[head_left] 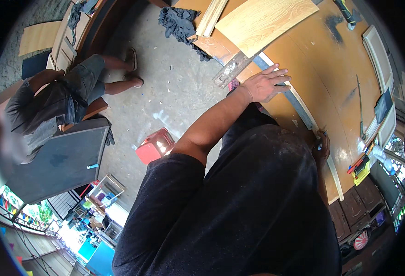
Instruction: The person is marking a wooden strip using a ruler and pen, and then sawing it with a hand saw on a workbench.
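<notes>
Your spread left hand [264, 85] crosses a pale wooden strip [335, 178]. It runs near-right past your right hand [322, 148], grip unclear.

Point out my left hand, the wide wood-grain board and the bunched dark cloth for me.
Left hand [266, 86]: head view, on the back of the hand.
Wood-grain board [267, 24]: head view, on the middle of its broad upper face.
Dark cloth [179, 24]: head view, on its crumpled middle.
</notes>
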A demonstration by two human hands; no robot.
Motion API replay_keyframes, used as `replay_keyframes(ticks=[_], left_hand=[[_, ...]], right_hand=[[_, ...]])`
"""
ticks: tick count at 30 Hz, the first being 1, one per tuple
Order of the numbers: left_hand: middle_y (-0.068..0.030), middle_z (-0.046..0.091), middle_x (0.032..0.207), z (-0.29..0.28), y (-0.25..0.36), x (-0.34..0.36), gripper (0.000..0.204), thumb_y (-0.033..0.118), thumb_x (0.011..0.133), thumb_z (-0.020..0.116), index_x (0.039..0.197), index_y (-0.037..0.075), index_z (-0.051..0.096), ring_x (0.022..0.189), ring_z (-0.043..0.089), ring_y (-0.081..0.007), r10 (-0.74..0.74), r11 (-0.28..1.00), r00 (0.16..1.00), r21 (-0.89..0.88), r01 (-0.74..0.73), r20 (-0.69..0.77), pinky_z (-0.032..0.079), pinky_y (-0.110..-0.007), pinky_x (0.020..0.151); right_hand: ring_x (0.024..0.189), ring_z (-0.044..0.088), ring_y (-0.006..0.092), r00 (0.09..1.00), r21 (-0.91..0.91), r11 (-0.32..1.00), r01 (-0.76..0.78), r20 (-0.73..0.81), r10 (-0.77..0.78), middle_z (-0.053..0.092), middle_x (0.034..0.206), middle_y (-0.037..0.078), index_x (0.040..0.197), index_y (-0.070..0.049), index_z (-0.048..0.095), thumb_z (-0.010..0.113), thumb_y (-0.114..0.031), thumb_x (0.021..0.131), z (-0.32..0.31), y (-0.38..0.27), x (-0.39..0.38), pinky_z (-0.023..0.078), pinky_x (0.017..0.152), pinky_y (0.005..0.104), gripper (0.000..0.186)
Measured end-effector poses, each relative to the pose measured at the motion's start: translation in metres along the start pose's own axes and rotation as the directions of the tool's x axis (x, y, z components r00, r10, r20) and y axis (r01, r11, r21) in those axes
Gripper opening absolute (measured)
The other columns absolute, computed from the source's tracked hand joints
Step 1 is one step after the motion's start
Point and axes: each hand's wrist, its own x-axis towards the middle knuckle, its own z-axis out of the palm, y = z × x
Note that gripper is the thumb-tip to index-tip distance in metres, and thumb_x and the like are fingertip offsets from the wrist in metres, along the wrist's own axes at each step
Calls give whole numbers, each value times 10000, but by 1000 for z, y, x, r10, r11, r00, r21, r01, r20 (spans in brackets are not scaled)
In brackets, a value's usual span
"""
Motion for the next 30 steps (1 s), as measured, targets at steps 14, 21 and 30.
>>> replay_keyframes(ticks=[14,21,30], left_hand=[[-54,537,1441,-5,1,6,434,118,857,625,1282,192,665,1437,398,-252,5,1000,1000,-5,-5,21,229,-484,1238],[-78,539,1441,-9,6,9,449,103,852,639,1295,175,663,1435,405,-280,7,1000,998,-16,-6,60,242,-524,1216],[-85,507,1483,-9,4,9,463,93,860,636,1316,167,654,1455,375,-297,11,1000,998,-9,-10,67,229,-527,1217]], right_hand=[[1204,577,398,992,-63,998,31,-118,-38,631,1246,193,1154,-61,635,553,108,800,5,-18,4,477,1002,450,400],[1168,583,401,979,-20,1000,-8,-203,4,634,1206,188,1144,-57,633,546,74,835,13,-17,0,480,977,458,347],[1150,574,407,966,-58,991,118,-225,-128,632,1192,202,1176,-35,617,682,-9,794,14,-27,7,473,983,468,388]])
